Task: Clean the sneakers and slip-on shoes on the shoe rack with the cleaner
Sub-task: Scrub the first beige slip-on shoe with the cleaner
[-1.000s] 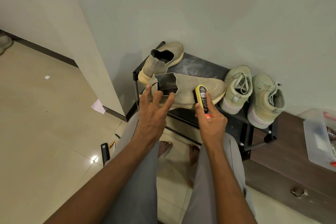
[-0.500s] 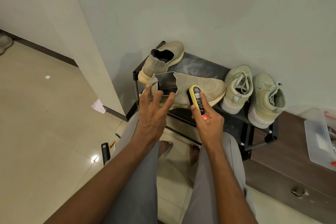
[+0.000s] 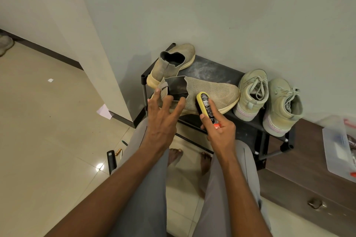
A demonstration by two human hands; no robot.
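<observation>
Pale walls point(image 3: 250, 15), glossy tile floor point(image 3: 48, 140), brown cabinet point(image 3: 308, 169) at rt.

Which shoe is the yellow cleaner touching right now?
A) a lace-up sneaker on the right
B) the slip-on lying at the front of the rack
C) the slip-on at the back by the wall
B: the right hand presses the cleaner against the side of the front slip-on, which the left hand steadies at its heel.
</observation>
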